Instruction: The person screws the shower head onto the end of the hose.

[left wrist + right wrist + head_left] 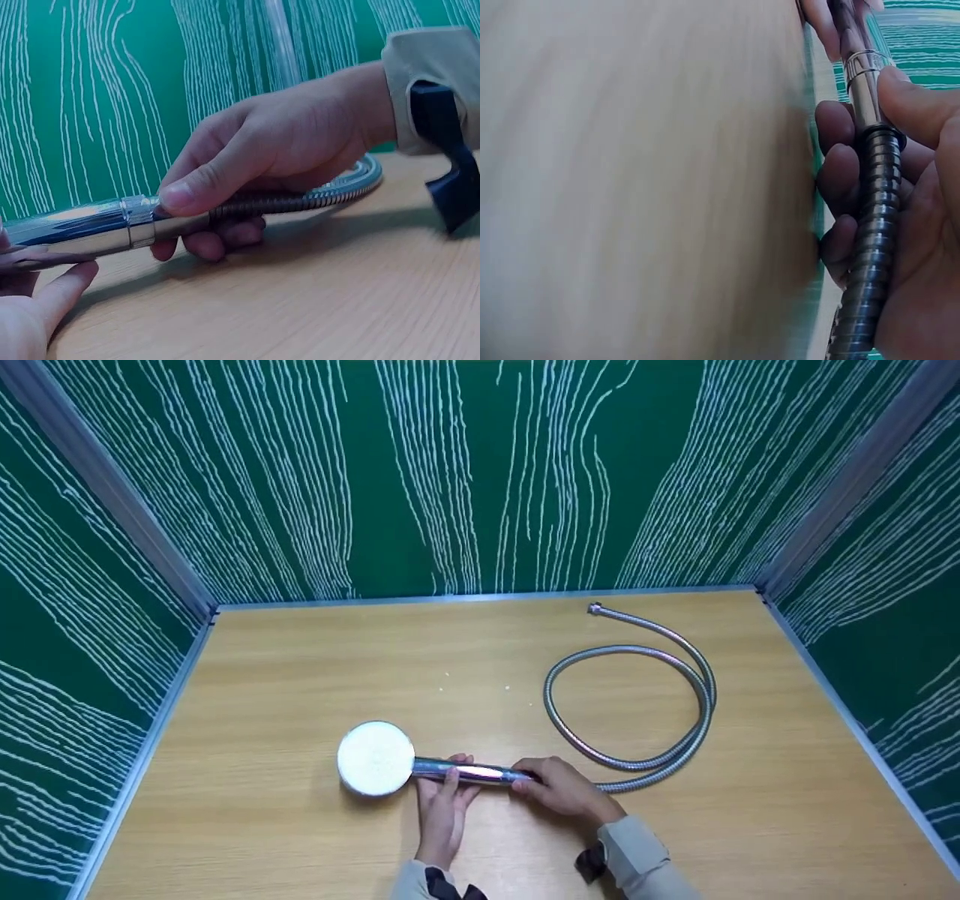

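Observation:
A chrome shower head with a round white face points its handle to the right, just over the wooden table. My left hand grips the handle from below, with the thumb on top. At the handle's end, my right hand pinches the smooth metal connector of the flexible metal hose. In the right wrist view the connector meets the ringed end of the handle, and the ribbed hose runs through the palm between thumb and fingers. Whether the joint is threaded tight cannot be told.
The hose loops across the right side of the table, its free end nut near the back edge. Small white specks lie mid-table. Green walls with white streaks enclose the back and both sides. Dark straps circle the wrists.

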`<act>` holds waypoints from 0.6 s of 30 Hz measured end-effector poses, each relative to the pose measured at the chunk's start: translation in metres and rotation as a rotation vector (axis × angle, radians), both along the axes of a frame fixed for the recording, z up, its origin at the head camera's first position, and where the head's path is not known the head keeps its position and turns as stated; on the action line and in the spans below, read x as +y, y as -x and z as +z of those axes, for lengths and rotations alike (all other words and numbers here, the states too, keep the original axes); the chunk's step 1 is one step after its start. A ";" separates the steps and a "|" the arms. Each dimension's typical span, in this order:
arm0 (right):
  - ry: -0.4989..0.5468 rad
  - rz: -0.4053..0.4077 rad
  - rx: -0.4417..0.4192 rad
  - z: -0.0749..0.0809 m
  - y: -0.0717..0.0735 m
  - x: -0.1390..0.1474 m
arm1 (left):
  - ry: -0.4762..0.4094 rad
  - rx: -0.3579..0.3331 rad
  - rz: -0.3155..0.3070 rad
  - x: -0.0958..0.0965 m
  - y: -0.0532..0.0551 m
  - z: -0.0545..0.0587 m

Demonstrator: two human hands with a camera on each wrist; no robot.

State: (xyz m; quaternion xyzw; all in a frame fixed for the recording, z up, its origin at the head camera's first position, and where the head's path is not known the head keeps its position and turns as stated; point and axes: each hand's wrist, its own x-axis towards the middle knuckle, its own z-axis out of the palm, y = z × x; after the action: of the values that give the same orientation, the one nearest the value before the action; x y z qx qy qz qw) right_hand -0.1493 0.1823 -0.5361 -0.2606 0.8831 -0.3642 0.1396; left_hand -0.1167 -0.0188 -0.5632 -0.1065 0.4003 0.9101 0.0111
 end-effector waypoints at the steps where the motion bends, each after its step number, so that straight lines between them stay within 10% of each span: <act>1: 0.001 0.004 0.008 0.000 0.000 0.000 | 0.010 0.001 -0.009 -0.001 0.000 0.001; 6: 0.012 -0.008 0.008 0.002 0.001 0.003 | 0.111 0.033 -0.065 -0.008 0.002 0.003; 18: -0.027 -0.096 0.004 0.004 0.001 -0.002 | 0.362 -0.185 -0.168 -0.021 0.022 0.019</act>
State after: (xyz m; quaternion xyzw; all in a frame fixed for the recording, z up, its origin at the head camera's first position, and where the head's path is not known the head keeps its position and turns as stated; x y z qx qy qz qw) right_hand -0.1499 0.1799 -0.5322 -0.2165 0.8998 -0.3579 0.1238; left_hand -0.1385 -0.0394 -0.5446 -0.1562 0.5618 0.8056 0.1044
